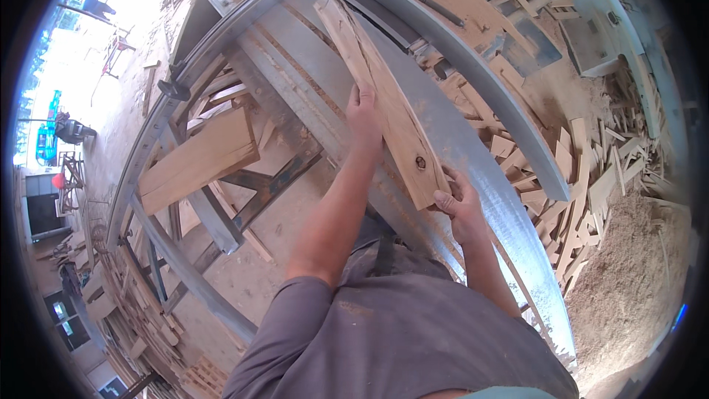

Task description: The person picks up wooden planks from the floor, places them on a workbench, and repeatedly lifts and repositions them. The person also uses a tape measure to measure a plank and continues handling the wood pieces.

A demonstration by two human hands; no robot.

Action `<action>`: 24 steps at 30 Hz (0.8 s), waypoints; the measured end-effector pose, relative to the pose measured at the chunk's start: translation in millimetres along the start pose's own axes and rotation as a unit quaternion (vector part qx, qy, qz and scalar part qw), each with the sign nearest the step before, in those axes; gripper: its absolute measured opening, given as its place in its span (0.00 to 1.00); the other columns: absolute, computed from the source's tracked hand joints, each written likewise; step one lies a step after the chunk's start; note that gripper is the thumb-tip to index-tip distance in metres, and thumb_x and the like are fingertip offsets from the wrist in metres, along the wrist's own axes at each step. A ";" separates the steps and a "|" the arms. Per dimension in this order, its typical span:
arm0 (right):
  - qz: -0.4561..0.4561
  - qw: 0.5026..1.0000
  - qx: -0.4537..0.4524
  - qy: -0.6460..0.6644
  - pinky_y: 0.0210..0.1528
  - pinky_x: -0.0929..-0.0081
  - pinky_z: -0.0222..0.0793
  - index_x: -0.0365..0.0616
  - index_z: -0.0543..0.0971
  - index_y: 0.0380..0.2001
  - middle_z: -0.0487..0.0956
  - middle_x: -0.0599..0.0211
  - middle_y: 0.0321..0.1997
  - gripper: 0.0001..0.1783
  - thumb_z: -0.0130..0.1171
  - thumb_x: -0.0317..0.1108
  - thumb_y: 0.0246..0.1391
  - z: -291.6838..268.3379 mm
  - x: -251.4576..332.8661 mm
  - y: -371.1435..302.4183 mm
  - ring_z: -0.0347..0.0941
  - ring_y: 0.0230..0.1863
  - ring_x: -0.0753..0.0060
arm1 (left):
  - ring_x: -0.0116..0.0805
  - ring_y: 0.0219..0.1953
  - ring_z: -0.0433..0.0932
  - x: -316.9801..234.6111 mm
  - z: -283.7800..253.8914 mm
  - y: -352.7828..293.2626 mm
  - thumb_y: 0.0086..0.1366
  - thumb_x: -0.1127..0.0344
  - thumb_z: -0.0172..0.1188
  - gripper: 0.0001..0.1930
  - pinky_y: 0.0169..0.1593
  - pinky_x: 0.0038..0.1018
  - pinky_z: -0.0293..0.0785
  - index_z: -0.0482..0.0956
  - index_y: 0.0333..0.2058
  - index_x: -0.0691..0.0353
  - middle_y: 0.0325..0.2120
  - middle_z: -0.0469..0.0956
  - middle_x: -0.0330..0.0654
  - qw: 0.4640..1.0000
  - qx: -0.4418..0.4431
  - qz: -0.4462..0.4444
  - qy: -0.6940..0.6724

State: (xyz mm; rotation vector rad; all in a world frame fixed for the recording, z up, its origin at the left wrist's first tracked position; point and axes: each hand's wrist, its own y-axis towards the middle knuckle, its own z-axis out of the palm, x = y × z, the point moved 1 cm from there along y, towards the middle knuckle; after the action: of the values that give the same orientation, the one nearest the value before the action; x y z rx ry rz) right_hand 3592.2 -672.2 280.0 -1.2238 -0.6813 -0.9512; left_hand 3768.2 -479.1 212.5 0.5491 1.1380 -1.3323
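A long wooden board [395,118] with a dark knot near its near end and a split along its far part lies slanting over a grey metal machine table [473,170]. My left hand [364,114] is closed on the board's left edge about midway along. At the near right corner, my right hand [461,207] grips the board's end, the thumb on top and the fingers along the side. Whether the board rests flat on the metal or is slightly raised, I cannot tell.
A long curved-looking metal fence [502,96] runs along the table's right side. On the left, another plank [203,159] lies across the machine's metal frame [207,214]. Wood offcuts [583,199] and a sawdust heap [620,281] cover the floor at right. A handled metal rod [428,0] lies at the back.
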 end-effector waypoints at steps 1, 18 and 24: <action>-0.002 1.000 -0.025 -0.011 0.46 0.67 0.81 0.32 0.67 0.70 0.81 0.53 0.57 0.43 0.72 0.37 0.54 -4.5 -2.4 3.5 0.80 0.52 0.66 | 0.35 0.50 0.80 5.6 3.6 1.3 0.82 0.54 0.46 0.24 0.53 0.32 0.78 0.72 0.62 0.68 0.52 0.79 0.45 1.000 -0.004 0.020 0.018; -0.418 0.905 0.061 -0.044 0.66 0.56 0.58 0.25 0.59 0.69 0.68 0.43 0.66 0.56 0.73 0.52 0.50 -34.0 205.3 0.1 0.65 0.65 0.50 | 0.55 0.53 0.82 -106.3 100.0 43.4 0.45 0.61 0.81 0.47 0.60 0.43 0.76 0.69 0.62 0.71 0.48 0.83 0.55 0.722 0.038 0.591 0.359; -0.396 0.781 -0.142 -0.462 0.75 0.44 0.56 0.38 0.54 0.77 0.60 0.41 0.78 0.64 0.80 0.37 0.39 18.7 126.7 83.5 0.57 0.77 0.38 | 0.37 0.44 0.85 -171.6 156.0 18.7 0.49 0.56 0.82 0.52 0.49 0.30 0.81 0.62 0.67 0.74 0.42 0.85 0.48 0.965 0.109 0.234 0.034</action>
State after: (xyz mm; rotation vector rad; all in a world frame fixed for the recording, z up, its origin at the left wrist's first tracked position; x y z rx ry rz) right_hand 3725.9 -678.3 354.0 -1.7151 -2.0152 -1.1118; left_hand 3861.9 -528.5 419.6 0.9673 0.8489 -1.0326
